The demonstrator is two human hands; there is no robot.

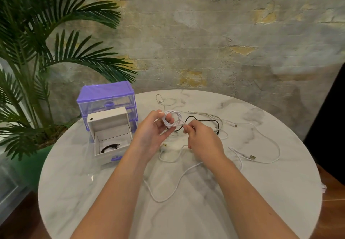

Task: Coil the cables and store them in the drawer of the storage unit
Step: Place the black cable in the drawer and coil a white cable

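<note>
Cables are mid-coiling: the left hand (153,127) grips a small white coil (171,119) above the table (261,192), while the right hand (199,136) pinches the white cable's free run beside it. More white cable (261,140) and a black cable (203,122) lie loose behind. The open drawer (112,145) holds what seems a coiled black cable already. Next, I judge, the right hand must feed the slack round the coil.

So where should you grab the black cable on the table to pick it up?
Probably at its raised arc, pinching from above. That stretch of the black cable lies bare on the table, while its right end tangles with the white cables and its left end runs behind the hands, so less should snag there.
</note>
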